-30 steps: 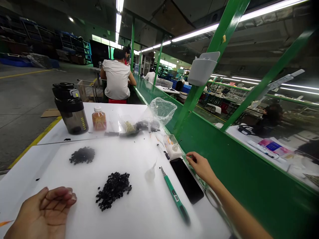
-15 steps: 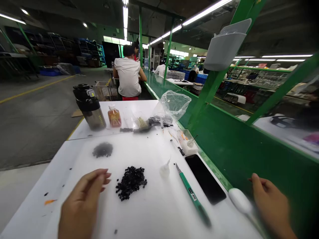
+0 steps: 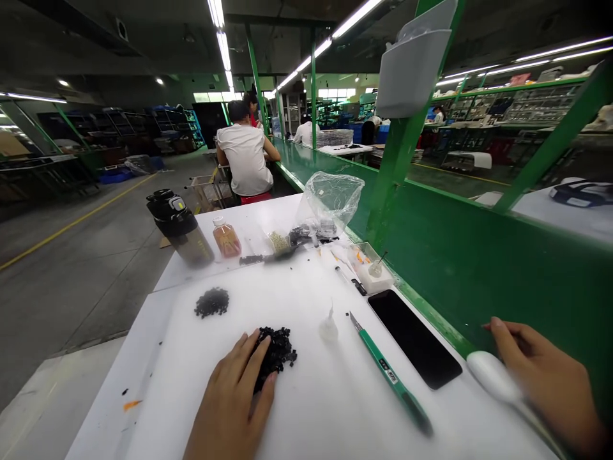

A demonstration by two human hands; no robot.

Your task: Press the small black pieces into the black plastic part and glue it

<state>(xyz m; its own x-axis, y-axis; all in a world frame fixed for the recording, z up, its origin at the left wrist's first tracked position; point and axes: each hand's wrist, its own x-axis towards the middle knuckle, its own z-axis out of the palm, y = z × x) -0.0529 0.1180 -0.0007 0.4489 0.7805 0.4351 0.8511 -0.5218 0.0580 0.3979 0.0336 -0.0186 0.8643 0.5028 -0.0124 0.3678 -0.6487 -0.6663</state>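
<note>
Small heap of black granules [image 3: 211,302] lies apart, upper left. Left hand [image 3: 233,397] has moved onto the large heap of black granules [image 3: 276,358], half open and spread over its left side, no clear grip. Craft knife [image 3: 390,377] and phone [image 3: 414,338] lie flat, to the right. Right hand [image 3: 543,377], blurred, is loosely curled at a white oval object [image 3: 491,377]; whether it holds this cannot be told.

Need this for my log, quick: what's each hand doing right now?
Left hand: open, fingers resting on the pile of black pieces, no visible grip.
Right hand: fingers extended, blurred; cannot tell whether it holds the white oval object.
</note>
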